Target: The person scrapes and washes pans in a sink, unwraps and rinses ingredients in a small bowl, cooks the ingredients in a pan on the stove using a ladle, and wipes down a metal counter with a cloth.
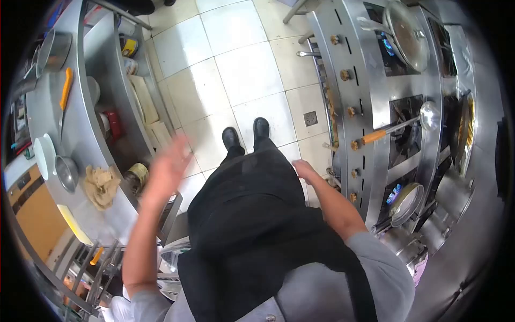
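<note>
My left hand [171,163] is raised beside the steel counter [99,112], smeared by motion, its fingers apart and nothing visible in them. Nearest to it are a jar [136,176] on the counter's lower shelf and a crumpled brown cloth [102,187] on top. Down by the right side of my black apron [247,214] hangs my right hand [306,169]. Most of its fingers are hidden from above, and no object shows in it. The stove front [346,107] stands to its right, apart from it.
A lidded pan [410,40] and another pan [407,204] sit over blue flames. A ladle [399,129] with an orange handle lies across the stove. An orange-handled knife [66,91], a metal bowl [66,173] and a pot [54,51] are on the counter. Tiled floor [249,67] runs between.
</note>
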`<state>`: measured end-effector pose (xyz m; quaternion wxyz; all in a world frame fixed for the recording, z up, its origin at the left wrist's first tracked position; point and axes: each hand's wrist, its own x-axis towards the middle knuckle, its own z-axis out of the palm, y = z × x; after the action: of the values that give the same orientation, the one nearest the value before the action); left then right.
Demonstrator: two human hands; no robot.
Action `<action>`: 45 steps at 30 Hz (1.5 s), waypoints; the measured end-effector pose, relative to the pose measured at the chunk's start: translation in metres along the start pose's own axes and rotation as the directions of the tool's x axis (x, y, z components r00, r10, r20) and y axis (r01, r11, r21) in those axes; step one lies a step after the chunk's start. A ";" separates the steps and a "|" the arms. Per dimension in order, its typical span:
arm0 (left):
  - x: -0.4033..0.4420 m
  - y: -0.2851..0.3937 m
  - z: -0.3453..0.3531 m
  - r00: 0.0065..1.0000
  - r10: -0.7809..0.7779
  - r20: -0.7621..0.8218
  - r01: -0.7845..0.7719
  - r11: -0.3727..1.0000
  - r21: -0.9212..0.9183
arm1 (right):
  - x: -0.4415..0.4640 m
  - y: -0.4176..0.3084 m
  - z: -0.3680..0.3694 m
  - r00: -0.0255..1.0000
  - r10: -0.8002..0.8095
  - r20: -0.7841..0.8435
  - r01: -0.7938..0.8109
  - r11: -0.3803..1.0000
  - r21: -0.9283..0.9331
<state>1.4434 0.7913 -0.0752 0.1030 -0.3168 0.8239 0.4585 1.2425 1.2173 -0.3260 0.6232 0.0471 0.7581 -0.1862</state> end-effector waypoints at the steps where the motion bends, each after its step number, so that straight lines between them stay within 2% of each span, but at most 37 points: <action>1: 0.003 0.042 0.035 0.924 -0.029 0.382 0.118 0.970 -0.211 | -0.011 0.017 -0.011 0.999 0.006 -0.035 -0.006 1.000 0.012; 2: 0.018 0.028 0.096 0.708 0.332 0.623 0.148 0.793 -0.591 | -0.019 0.027 -0.027 0.996 0.013 -0.085 -0.010 0.999 0.033; 3: 0.017 0.027 0.134 0.576 0.218 0.788 0.147 0.920 -0.362 | -0.042 0.028 -0.042 0.997 -0.017 -0.077 0.021 0.999 0.043; 4: 0.017 -0.008 0.176 0.530 0.402 0.747 -0.118 0.907 -0.404 | -0.060 0.038 -0.052 0.967 -0.141 -0.212 0.140 0.990 -0.017; 5: 0.036 -0.022 0.191 0.559 0.242 0.793 -0.073 0.967 -0.243 | -0.074 0.044 -0.069 0.892 -0.269 -0.363 0.247 0.963 -0.106; 6: 0.051 -0.013 0.174 0.595 -0.043 0.802 -0.174 0.968 0.181 | -0.102 0.035 -0.090 0.786 -0.283 -0.550 0.300 0.952 -0.062; 7: 0.074 -0.024 0.164 0.553 -0.324 0.767 -0.272 0.800 0.534 | -0.142 0.018 -0.110 0.654 -0.277 -0.704 0.360 0.932 -0.031; 8: 0.083 -0.042 0.145 0.650 -0.376 0.661 -0.267 0.701 0.661 | -0.171 0.010 -0.131 0.475 -0.281 -0.834 0.371 0.923 -0.099; 9: 0.101 -0.097 0.133 0.714 -0.475 0.515 -0.093 0.664 0.742 | -0.178 0.012 -0.154 0.432 -0.253 -0.865 0.381 0.921 -0.079; 10: 0.134 -0.180 0.120 0.773 -0.232 0.590 -0.365 0.599 0.713 | -0.180 0.008 -0.182 0.363 -0.123 -0.924 0.379 0.925 0.026; 11: 0.144 -0.165 0.086 0.755 -0.178 0.631 -0.482 0.503 0.717 | -0.176 0.001 -0.204 0.404 -0.049 -0.914 0.351 0.931 0.105; 12: 0.157 -0.139 0.075 0.874 -0.430 0.226 0.065 0.565 0.823 | -0.170 -0.006 -0.226 0.442 0.025 -0.897 0.318 0.930 0.183; 14: 0.176 -0.109 0.051 0.940 -0.245 0.238 -0.033 0.627 0.779 | -0.151 -0.023 -0.263 0.573 0.147 -0.806 0.237 0.912 0.335; 15: 0.178 -0.074 0.050 0.949 -0.043 0.314 -0.252 0.499 0.829 | -0.160 -0.039 -0.273 0.586 0.126 -0.800 0.234 0.919 0.316; 16: 0.190 -0.053 0.055 0.903 0.138 0.407 -0.430 0.316 0.846 | -0.130 -0.041 -0.281 0.487 0.148 -0.861 0.242 0.924 0.296; 17: 0.199 -0.034 0.069 0.910 0.217 0.353 -0.414 0.531 0.739 | -0.110 -0.044 -0.287 0.421 0.256 -0.870 0.276 0.878 0.392; 19: 0.224 -0.030 0.097 0.901 0.273 0.337 -0.414 0.773 0.481 | -0.107 -0.050 -0.302 0.680 0.257 -0.687 0.657 0.203 0.726; 20: 0.230 -0.008 0.113 0.891 0.252 0.377 -0.398 0.833 0.385 | -0.112 -0.045 -0.303 0.673 0.272 -0.687 0.669 0.171 0.723; 21: 0.229 0.020 0.124 0.798 0.362 0.482 -0.565 0.728 0.388 | -0.121 -0.035 -0.304 0.725 0.081 -0.684 0.688 -0.067 0.722; 22: 0.229 0.041 0.146 0.903 0.174 0.394 -0.269 0.942 0.200 | -0.130 -0.028 -0.305 0.715 -0.124 -0.689 0.637 -0.290 0.714; 23: 0.227 0.063 0.155 0.873 0.169 0.458 -0.279 0.942 0.185 | -0.149 -0.024 -0.303 0.708 -0.118 -0.696 0.643 -0.300 0.704; 25: 0.228 0.096 0.166 0.797 0.172 0.578 -0.332 0.926 0.182 | -0.203 -0.020 -0.286 0.682 0.088 -0.726 0.731 -0.033 0.682; 26: 0.238 0.096 0.166 0.755 0.160 0.635 -0.372 0.903 0.214 | -0.219 -0.018 -0.285 0.675 0.093 -0.732 0.737 -0.037 0.675; 28: 0.265 0.089 0.170 0.706 0.158 0.691 -0.425 0.874 0.235 | -0.248 -0.019 -0.288 0.529 0.219 -0.820 0.729 0.377 0.571; 29: 0.285 0.076 0.165 0.657 0.155 0.738 -0.504 0.818 0.278 | -0.260 -0.022 -0.292 0.521 0.223 -0.824 0.734 0.375 0.566; 31: 0.320 0.054 0.150 0.606 0.145 0.782 -0.584 0.749 0.313 | -0.273 -0.031 -0.301 0.327 0.193 -0.925 0.690 0.620 0.373; 32: 0.335 0.047 0.140 0.731 0.060 0.680 -0.401 0.843 0.358 | -0.256 -0.030 -0.308 0.162 0.207 -0.965 0.547 0.795 0.262; 33: 0.349 0.042 0.129 0.824 -0.049 0.565 -0.201 0.906 0.371 | -0.247 -0.035 -0.310 0.159 0.213 -0.964 0.547 0.794 0.266; 35: 0.367 0.058 0.092 0.534 0.226 0.814 -0.822 0.363 0.438 | -0.235 -0.044 -0.306 0.226 0.259 -0.939 0.402 0.853 0.332; 36: 0.373 0.062 0.081 0.625 0.135 0.769 -0.658 0.621 0.426 | -0.229 -0.045 -0.302 0.311 0.221 -0.925 0.352 0.877 0.327; 37: 0.382 0.050 0.078 0.722 -0.033 0.692 -0.414 0.780 0.469 | -0.229 -0.049 -0.297 0.302 0.230 -0.925 0.349 0.876 0.332; 39: 0.387 0.049 0.068 0.818 -0.364 0.444 0.183 0.898 0.399 | -0.234 -0.063 -0.291 0.336 0.224 -0.915 0.308 0.892 0.331; 40: 0.387 0.052 0.064 0.812 -0.419 0.406 0.285 0.892 0.350 | -0.248 -0.073 -0.291 0.289 0.236 -0.928 0.351 0.876 0.332; 41: 0.388 0.051 0.064 0.804 -0.421 0.420 0.290 0.894 0.341 | -0.250 -0.073 -0.293 0.140 0.189 -0.972 0.413 0.881 0.231; 43: 0.389 0.046 0.063 0.780 -0.410 0.472 0.268 0.901 0.341 | -0.309 -0.089 -0.306 0.183 0.208 -0.961 0.584 0.763 0.276; 44: 0.388 0.047 0.068 0.774 -0.395 0.495 0.244 0.907 0.344 | -0.349 -0.097 -0.320 0.309 0.197 -0.931 0.685 0.633 0.361; 45: 0.383 0.051 0.073 0.780 -0.380 0.497 0.231 0.913 0.335 | -0.374 -0.095 -0.336 0.321 0.200 -0.926 0.736 0.563 0.377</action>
<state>1.1047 0.7066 -0.2571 0.4498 -0.2850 0.7476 0.3970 0.9842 1.3034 0.1069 -0.0414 0.2535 0.7974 -0.5460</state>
